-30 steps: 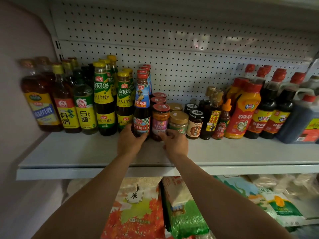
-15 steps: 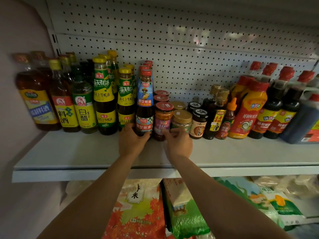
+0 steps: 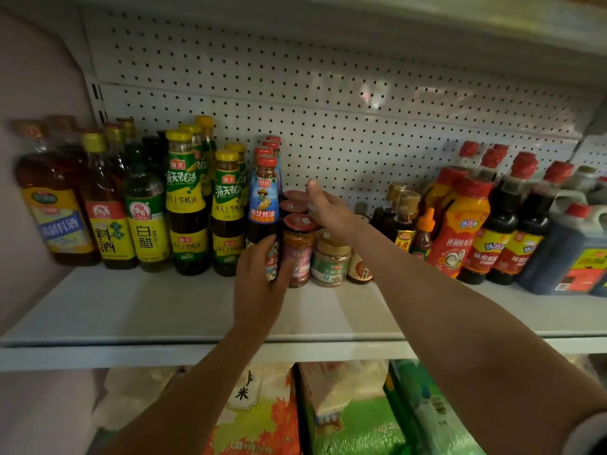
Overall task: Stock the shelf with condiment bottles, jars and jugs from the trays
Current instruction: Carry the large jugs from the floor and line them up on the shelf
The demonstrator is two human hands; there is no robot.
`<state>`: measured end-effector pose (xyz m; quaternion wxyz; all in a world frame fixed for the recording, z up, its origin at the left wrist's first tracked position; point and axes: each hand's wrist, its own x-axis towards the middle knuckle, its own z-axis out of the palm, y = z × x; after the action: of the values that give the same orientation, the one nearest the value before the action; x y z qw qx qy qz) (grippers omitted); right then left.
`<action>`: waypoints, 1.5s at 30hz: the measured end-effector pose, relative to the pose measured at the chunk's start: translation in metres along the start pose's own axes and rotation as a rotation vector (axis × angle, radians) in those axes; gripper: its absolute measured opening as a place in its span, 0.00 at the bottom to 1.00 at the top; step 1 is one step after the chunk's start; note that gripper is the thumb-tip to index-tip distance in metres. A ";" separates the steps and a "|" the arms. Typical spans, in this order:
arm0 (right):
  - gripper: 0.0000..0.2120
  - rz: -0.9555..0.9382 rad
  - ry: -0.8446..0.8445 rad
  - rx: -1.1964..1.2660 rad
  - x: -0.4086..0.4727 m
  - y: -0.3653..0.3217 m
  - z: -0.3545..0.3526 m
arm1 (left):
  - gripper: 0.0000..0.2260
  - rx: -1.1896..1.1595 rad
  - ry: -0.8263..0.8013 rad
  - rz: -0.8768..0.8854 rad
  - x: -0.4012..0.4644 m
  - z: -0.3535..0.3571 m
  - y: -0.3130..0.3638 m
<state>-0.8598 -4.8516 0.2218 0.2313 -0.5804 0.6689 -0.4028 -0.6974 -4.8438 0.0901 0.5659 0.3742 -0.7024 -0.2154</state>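
On the white shelf [image 3: 131, 310] stands a row of condiments. My left hand [image 3: 259, 277] grips the base of a blue-labelled oyster sauce bottle [image 3: 263, 198] with a red cap. Right beside it stands a red-lidded chilli jar [image 3: 298, 247], and a brown-lidded jar [image 3: 330, 261] follows. My right hand [image 3: 328, 208] is lifted above the jars, fingers loose and holding nothing, reaching toward the jars behind. Its forearm hides part of a small dark jar [image 3: 359, 269].
Yellow-capped bottles [image 3: 185, 205] and vinegar and cooking wine fill the left. Dark soy bottles [image 3: 505, 224], an orange squeeze bottle [image 3: 460, 224] and a jug [image 3: 571, 254] fill the right. A pegboard [image 3: 328, 103] backs the shelf. Rice bags [image 3: 259, 412] lie below.
My right hand left the brown-lidded jar and rose up and back over the jars. My left hand stayed at the oyster sauce bottle. The view moved closer.
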 end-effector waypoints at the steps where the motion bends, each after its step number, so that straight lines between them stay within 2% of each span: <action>1: 0.32 0.045 -0.040 -0.008 0.004 -0.001 0.001 | 0.21 -0.013 -0.004 0.030 0.002 0.002 0.005; 5: 0.40 0.082 -0.166 -0.065 0.018 0.003 0.004 | 0.23 0.002 -0.038 0.083 0.010 0.012 0.020; 9: 0.36 0.038 -0.166 -0.040 0.019 0.007 0.001 | 0.27 0.120 -0.026 0.032 0.011 0.023 0.030; 13: 0.34 0.033 -0.146 -0.022 0.018 0.007 0.000 | 0.26 0.295 -0.066 0.014 0.010 0.025 0.030; 16: 0.38 0.053 -0.110 -0.109 0.019 0.003 -0.004 | 0.25 0.222 -0.131 -0.046 0.004 0.026 0.030; 19: 0.35 0.065 -0.149 -0.181 0.020 0.000 -0.006 | 0.28 0.167 -0.112 -0.081 -0.005 0.027 0.031; 23: 0.44 0.076 -0.170 -0.207 0.025 -0.002 0.000 | 0.24 0.127 -0.132 -0.102 -0.016 0.025 0.026; 26: 0.37 0.051 -0.188 -0.127 0.030 0.003 0.000 | 0.25 0.188 -0.122 -0.142 -0.028 0.025 0.020; 29: 0.36 0.034 -0.219 -0.067 0.032 0.006 -0.001 | 0.26 0.230 -0.103 -0.112 -0.030 0.026 0.018; 35: 0.33 0.020 -0.203 -0.101 0.040 0.001 -0.002 | 0.25 0.253 -0.109 -0.117 -0.029 0.026 0.017; 45: 0.38 -0.048 -0.238 -0.211 0.059 0.001 0.004 | 0.21 0.298 -0.107 -0.103 -0.029 0.026 0.020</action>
<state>-0.8706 -4.9098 0.2280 0.2370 -0.6607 0.6614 -0.2643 -0.7251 -4.8122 0.0795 0.4542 0.4773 -0.7356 -0.1571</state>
